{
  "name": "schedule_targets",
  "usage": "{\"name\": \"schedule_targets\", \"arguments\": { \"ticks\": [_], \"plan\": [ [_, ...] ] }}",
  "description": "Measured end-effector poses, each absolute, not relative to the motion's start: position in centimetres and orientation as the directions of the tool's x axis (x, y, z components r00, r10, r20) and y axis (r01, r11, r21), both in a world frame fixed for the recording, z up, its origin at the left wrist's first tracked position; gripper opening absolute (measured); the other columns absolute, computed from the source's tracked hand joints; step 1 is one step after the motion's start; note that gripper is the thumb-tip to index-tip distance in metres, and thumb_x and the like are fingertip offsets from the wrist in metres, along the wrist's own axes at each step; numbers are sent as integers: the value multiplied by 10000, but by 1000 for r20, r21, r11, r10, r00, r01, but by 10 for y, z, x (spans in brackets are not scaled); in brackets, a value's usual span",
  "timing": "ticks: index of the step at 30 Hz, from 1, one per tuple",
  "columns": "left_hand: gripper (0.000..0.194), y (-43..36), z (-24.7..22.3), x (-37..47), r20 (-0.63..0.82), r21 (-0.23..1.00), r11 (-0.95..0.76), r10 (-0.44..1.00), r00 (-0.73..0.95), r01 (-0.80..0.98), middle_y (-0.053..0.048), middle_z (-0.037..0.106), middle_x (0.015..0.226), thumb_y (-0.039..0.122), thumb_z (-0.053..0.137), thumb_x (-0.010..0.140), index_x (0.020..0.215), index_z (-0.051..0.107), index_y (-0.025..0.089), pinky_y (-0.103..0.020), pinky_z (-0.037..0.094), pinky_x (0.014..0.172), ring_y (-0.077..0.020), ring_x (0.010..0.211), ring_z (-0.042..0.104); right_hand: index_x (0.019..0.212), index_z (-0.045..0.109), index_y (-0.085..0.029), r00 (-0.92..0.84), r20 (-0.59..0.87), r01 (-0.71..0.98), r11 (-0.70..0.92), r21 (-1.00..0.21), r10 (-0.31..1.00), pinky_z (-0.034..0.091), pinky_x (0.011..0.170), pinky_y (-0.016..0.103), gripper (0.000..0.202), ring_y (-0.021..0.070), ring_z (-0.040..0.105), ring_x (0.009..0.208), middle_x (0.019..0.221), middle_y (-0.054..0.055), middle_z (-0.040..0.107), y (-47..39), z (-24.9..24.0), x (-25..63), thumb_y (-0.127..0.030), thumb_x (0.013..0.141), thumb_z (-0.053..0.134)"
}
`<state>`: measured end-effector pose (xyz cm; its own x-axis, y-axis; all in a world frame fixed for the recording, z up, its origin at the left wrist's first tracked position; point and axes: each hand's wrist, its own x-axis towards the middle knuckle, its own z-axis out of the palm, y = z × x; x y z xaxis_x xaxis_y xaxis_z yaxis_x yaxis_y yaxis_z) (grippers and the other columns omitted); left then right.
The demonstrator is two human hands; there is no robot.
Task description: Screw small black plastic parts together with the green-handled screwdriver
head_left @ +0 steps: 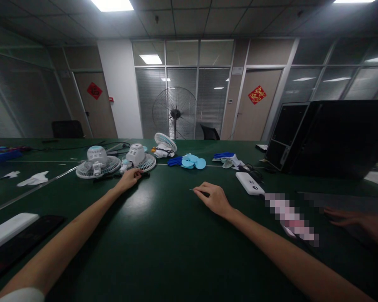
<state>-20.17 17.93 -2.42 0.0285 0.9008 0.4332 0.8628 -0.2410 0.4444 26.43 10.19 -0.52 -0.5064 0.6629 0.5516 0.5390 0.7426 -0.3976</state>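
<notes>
My left hand is closed at the near edge of a white fan head lying face down, beside a small black item; what its fingers pinch, if anything, is too small to name. Over the middle of the green table, my right hand grips a small dark tool with a thin metal shaft pointing left. Another white fan lies face down to the left, and a third rests tilted farther back. Light blue fan blades sit beyond my hands.
Gloves and a white device lie on the right, before a large black case. Another person's hand is at the far right. A white object and a dark phone are at near left.
</notes>
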Motion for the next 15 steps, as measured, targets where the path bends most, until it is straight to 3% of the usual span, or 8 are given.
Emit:
{"name": "schedule_targets", "arguments": {
  "ticks": [6, 9, 15],
  "plan": [
    [312, 179, -25, -211, 437, 424, -159, 898, -48, 891, -91, 755, 816, 474, 671, 774, 857, 792, 198, -354, 526, 741, -283, 780, 674, 1180, 790, -259, -507, 546, 537, 740, -404, 667, 577, 797, 324, 242, 202, 729, 897, 1066, 45, 772, 103, -6, 265, -357, 1061, 603],
    [283, 179, -24, -215, 447, 409, -141, 892, -64, 902, -117, 756, 837, 466, 664, 776, 779, 771, 203, -388, 526, 775, -308, 799, 679, 1190, 787, -265, -511, 542, 535, 740, -407, 667, 583, 786, 325, 242, 203, 730, 898, 1072, 46, 772, 104, -7, 265, -359, 1062, 604],
    [285, 174, -24, -210, 485, 409, -184, 873, -42, 894, -137, 763, 953, 461, 604, 868, 844, 729, 206, -397, 522, 872, -323, 910, 701, 1193, 786, -266, -519, 539, 532, 744, -404, 664, 590, 799, 328, 239, 204, 731, 908, 1085, 45, 770, 105, -8, 266, -351, 1060, 606]
  ]
}}
